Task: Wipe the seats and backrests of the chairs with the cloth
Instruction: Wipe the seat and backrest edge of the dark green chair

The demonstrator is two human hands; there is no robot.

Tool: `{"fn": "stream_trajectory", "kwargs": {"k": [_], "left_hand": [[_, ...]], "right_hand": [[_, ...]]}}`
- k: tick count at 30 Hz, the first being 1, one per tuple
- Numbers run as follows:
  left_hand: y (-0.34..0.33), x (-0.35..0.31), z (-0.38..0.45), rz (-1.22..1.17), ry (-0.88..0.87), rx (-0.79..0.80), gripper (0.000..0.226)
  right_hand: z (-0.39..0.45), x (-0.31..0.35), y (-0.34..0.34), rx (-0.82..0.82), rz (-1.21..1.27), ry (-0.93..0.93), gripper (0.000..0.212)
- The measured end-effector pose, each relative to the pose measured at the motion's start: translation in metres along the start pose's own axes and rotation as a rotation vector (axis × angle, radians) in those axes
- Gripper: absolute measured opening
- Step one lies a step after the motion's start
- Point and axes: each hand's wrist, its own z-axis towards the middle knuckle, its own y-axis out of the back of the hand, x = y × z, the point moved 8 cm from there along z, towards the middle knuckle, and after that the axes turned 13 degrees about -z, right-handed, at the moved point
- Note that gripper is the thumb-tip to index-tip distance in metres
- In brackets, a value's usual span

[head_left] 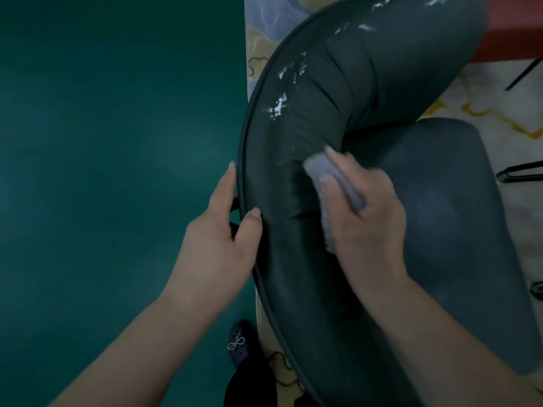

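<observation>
A dark grey-green padded chair fills the right half of the view. Its curved backrest [317, 92] arcs from the top right down to the bottom, with shiny wet streaks on its upper part. The seat [446, 207] lies to the right of it. My left hand [223, 230] grips the backrest's outer piped rim, thumb on the inner face and fingers behind the edge. My right hand [364, 212] holds a grey cloth [323, 168] and presses it against the backrest's inner face, where the backrest meets the seat.
Plain green floor [102, 171] covers the left half. A patterned cream, yellow and grey rug [484, 104] lies under the chair. Black metal chair legs [520, 171] show at the right edge. My dark shoe with a white bow pattern [239, 342] stands beside the backrest's base.
</observation>
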Motion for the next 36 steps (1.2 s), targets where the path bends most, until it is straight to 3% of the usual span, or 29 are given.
{"fn": "stream_trajectory", "kwargs": {"k": [2, 4, 9, 11, 14, 16, 19, 22, 24, 26, 28, 30, 36], "left_hand": [[0.000, 0.001, 0.002, 0.025, -0.012, -0.005, 0.062], [0.000, -0.001, 0.006, 0.020, -0.019, -0.001, 0.062], [0.001, -0.007, 0.019, -0.010, -0.015, 0.010, 0.064], [-0.001, -0.009, 0.022, -0.011, -0.016, 0.023, 0.061], [-0.001, -0.008, 0.023, -0.007, -0.017, 0.026, 0.062], [-0.001, -0.011, 0.024, -0.013, -0.003, 0.029, 0.067], [0.000, -0.012, 0.024, -0.018, -0.003, 0.023, 0.061], [-0.002, -0.015, 0.022, -0.027, 0.013, 0.020, 0.061], [-0.001, -0.015, 0.022, -0.024, 0.023, 0.026, 0.060], [-0.001, -0.014, 0.021, -0.029, 0.026, 0.031, 0.066], [-0.001, -0.016, 0.021, -0.016, 0.015, 0.032, 0.068], [-0.002, -0.020, 0.021, -0.003, 0.008, 0.029, 0.067], [-0.002, -0.023, 0.025, -0.024, 0.039, 0.026, 0.068]], "right_hand": [[0.004, 0.035, -0.019, 0.027, -0.080, 0.207, 0.035], [0.009, 0.038, -0.032, 0.089, -0.116, 0.232, 0.037], [0.008, -0.042, -0.008, 0.101, -0.044, -0.224, 0.033], [0.013, -0.042, -0.007, 0.062, 0.046, -0.284, 0.031], [0.025, 0.013, -0.025, 0.047, 0.041, 0.004, 0.029], [0.027, 0.017, -0.037, 0.053, 0.064, 0.052, 0.033], [0.031, -0.035, -0.032, 0.010, 0.073, -0.188, 0.030], [0.016, -0.089, -0.032, 0.138, 0.152, -0.520, 0.029], [0.013, -0.091, -0.027, 0.132, 0.239, -0.604, 0.031], [0.027, -0.058, -0.017, 0.056, 0.234, -0.400, 0.031], [0.038, -0.010, -0.020, 0.080, 0.182, -0.078, 0.031], [0.033, 0.007, -0.030, 0.129, 0.114, 0.068, 0.034], [0.015, -0.084, -0.034, 0.219, 0.183, -0.361, 0.026]]}}
